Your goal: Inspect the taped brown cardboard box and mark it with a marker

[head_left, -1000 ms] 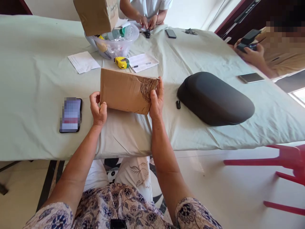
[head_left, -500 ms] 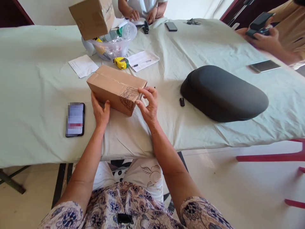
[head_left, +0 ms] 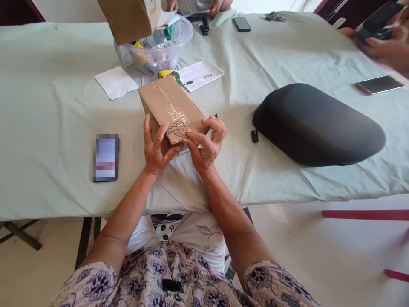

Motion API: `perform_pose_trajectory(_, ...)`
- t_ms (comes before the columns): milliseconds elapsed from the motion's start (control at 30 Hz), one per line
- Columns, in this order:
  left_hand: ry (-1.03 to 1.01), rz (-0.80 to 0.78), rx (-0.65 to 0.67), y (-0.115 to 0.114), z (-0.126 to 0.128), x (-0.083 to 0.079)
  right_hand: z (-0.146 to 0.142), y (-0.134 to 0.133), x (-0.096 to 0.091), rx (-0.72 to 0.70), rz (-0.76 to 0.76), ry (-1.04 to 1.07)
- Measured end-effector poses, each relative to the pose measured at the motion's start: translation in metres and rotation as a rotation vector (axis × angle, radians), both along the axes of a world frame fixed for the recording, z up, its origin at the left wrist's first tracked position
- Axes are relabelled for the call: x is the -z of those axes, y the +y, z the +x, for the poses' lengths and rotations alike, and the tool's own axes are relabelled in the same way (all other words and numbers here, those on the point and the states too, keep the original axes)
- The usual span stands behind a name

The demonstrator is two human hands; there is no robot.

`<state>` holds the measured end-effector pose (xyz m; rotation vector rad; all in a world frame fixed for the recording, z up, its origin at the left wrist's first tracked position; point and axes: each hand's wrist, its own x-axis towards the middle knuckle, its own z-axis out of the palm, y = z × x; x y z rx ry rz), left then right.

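Note:
A taped brown cardboard box stands on the cloth-covered table in front of me, one end turned toward my body. Dark scribbled lines mark its near top corner. My left hand grips the near left side, fingers on the side and top edge, thumb at the near end. My right hand pinches at the near top edge by the tape, thumb and index finger close together, other fingers over the right side. Whether it has hold of a loose bit of tape is too small to tell.
A phone lies left, papers and a tape measure behind the box. A plastic basin holds bottles, with another carton over it. To the right sit a black seat and a small black piece. Two people are opposite.
The box has turned so its scribbled end faces me. My left hand has shifted right to the near end, and my right hand has closed in on the tape edge.

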<state>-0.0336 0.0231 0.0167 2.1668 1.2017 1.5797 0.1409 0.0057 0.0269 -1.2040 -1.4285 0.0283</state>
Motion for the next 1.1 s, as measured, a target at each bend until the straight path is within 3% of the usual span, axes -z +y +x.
perform_pose_trajectory(167,0.009,0.019,-0.029,0.0,-0.001,-0.002,0.005,0.008,0.005,-0.056,-0.034,0.143)
perform_pose_trajectory(367,-0.047,0.098,-0.026,-0.002,-0.003,0.001,0.007,0.014,0.007,-0.113,0.043,0.319)
perform_pose_trajectory(667,-0.068,0.195,-0.074,0.0,-0.005,0.003,0.01,0.014,0.017,-0.217,-0.14,0.415)
perform_pose_trajectory(800,-0.202,0.099,-0.178,0.002,-0.01,0.006,0.009,0.018,0.024,-0.309,-0.276,0.327)
perform_pose_trajectory(967,-0.349,-0.027,-0.206,0.006,-0.013,0.009,0.01,0.027,0.034,-0.293,-0.414,0.297)
perform_pose_trajectory(1100,-0.439,-0.1,-0.197,0.008,-0.011,0.01,0.013,0.034,0.035,-0.325,-0.347,0.4)
